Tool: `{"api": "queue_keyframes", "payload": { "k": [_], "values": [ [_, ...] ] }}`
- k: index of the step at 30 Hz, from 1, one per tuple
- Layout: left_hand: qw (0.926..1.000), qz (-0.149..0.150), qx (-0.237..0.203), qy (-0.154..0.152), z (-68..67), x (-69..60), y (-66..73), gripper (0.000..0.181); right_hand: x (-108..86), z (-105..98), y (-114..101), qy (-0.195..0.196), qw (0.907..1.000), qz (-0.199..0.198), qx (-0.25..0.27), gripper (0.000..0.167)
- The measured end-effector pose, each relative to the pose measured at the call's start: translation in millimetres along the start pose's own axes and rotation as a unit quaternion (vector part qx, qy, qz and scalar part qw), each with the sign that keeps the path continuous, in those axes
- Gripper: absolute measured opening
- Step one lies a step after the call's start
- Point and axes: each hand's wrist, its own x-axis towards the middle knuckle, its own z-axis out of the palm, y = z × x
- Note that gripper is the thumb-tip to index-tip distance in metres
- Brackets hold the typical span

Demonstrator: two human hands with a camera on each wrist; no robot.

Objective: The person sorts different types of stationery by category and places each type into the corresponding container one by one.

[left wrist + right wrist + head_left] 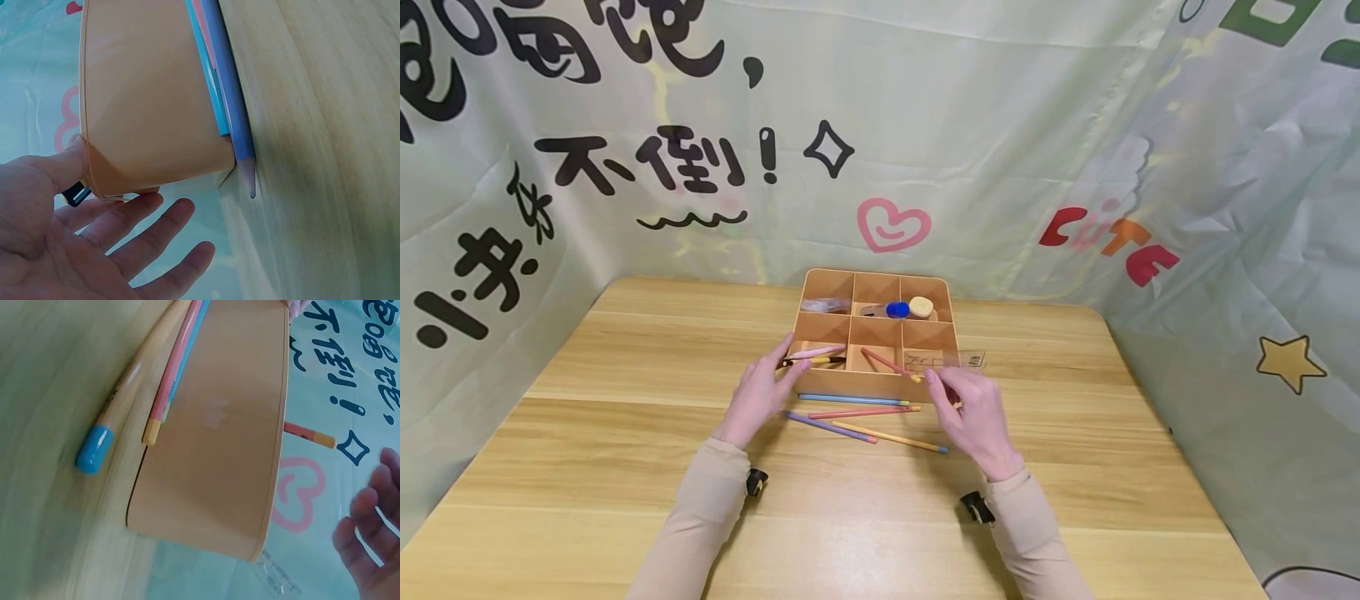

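The right hand (973,412), right of centre in the head view, hangs loosely open with nothing in its fingers, just beside the yellow end of a red pencil (886,362) slanting over the front rim of the compartment box (850,384) mid-frame. The left hand (758,395), fingers spread, touches the box's front left corner. The pencil should be light, stiff and smooth; its protruding end looks easiest to pinch.

Wooden table (857,533) with divided box (865,384), four loose pencils (865,412)
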Motion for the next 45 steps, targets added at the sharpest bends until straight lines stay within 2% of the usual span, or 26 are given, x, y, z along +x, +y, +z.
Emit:
{"api": "queue_keyframes", "payload": {
  "k": [7, 15, 20, 27, 31, 38, 45],
  "values": [
    [1.0, 0.005, 0.0, 0.005, 0.2, 0.7, 0.2, 0.068, 1.1, -5.9, -0.5, -0.093, 0.9954, -0.007, -0.021, 0.04],
    [1.0, 0.005, 0.003, 0.007, 0.6, 1.0, 1.0, 0.068, 0.8, -10.1, -4.6, -0.213, 0.9761, 0.04, -0.018, 0.035],
    [0.9999, 0.01, 0.007, 0.01, 0.8, 1.1, 1.0, 0.068, 0.5, -11.5, -4.7, -0.277, 0.9578, 0.078, -0.007, 0.021],
    [0.9999, 0.01, 0.01, 0.008, 0.5, 0.8, 1.2, 0.069, -2.5, -12.9, -2.2, -0.371, 0.9192, 0.131, -0.006, 0.011],
    [0.9999, 0.007, 0.009, 0.006, 0.3, 0.7, 1.3, 0.068, -3.8, -13.0, -1.1, -0.401, 0.9047, 0.143, -0.005, 0.013],
    [1.0, 0.005, 0.005, 0.005, 0.5, 1.0, 1.3, 0.068, -6.1, -14.3, 1.2, -0.433, 0.8873, 0.158, 0.016, 0.007],
    [1.0, -0.001, 0.0, 0.002, 0.3, 0.4, 1.1, 0.068, -6.3, -14.4, 2.3, -0.45, 0.8726, 0.189, 0.02, 0.013]
  ]
}}
